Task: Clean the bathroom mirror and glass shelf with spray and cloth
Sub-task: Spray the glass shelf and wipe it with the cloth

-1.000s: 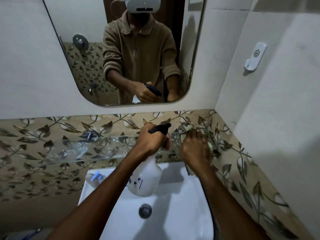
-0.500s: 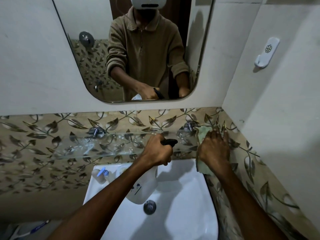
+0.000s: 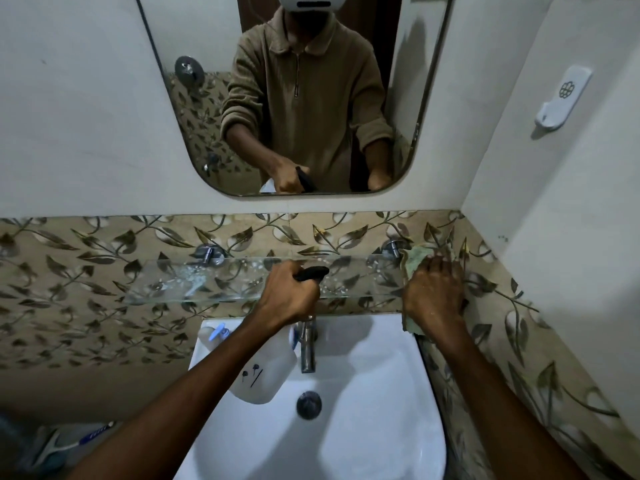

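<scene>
Probably midway: pressing cloth onto right end of glass shelf with flat fingers of right hand, gripping spray bottle in curled left hand above sink, with wet streaks leftward unwiped and mirror condition unclear.

Left hand grips the neck of a white spray bottle below its black trigger head, with the bottle body hanging tilted over the washbasin. Right hand presses a green cloth against the right end of the glass shelf, beside a chrome bracket; a cloth corner hangs below the shelf edge. Wet white patches lie on the shelf's left part. The mirror above reflects the person. A chrome tap stands over the drain.
</scene>
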